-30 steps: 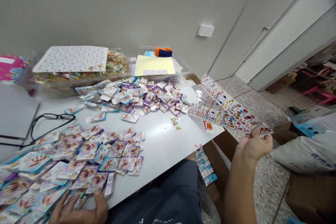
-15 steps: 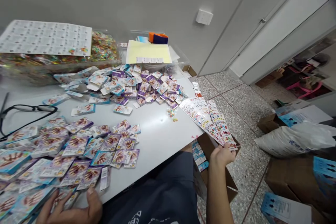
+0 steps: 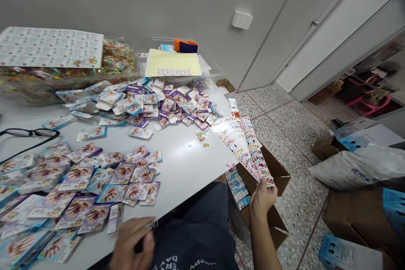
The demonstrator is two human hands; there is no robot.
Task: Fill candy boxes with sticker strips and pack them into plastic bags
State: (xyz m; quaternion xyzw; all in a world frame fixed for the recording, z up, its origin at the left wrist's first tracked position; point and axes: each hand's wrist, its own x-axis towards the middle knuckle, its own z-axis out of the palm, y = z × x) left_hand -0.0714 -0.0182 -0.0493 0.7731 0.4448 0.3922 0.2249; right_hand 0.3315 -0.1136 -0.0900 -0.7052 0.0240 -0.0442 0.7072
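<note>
My right hand (image 3: 263, 199), off the table's right corner, pinches the lower ends of a fan of sticker sheets (image 3: 243, 145) covered in small colourful pictures. Their far part overlaps the table edge. My left hand (image 3: 133, 240) is over the front edge near my lap, slightly blurred, its thumb apart from the bent fingers and nothing visible in it. Beside it lies a spread of small flat boxes (image 3: 77, 177), purple and blue with pictures of hands. A second heap of such boxes (image 3: 177, 105), some with open flaps, lies farther back.
Clear bins at the back hold shiny small packets (image 3: 118, 57) and a yellow sheet (image 3: 172, 63) beside an orange-and-blue tape dispenser (image 3: 186, 46). Glasses (image 3: 30, 133) lie at left. An open carton (image 3: 278, 162) stands below the right corner. A white sack (image 3: 343, 173) and cartons occupy the floor.
My left hand has moved right, away from the small boxes to the table's front edge. My right hand still grips the sticker sheets, slightly lower and closer. The view has shifted a little.
</note>
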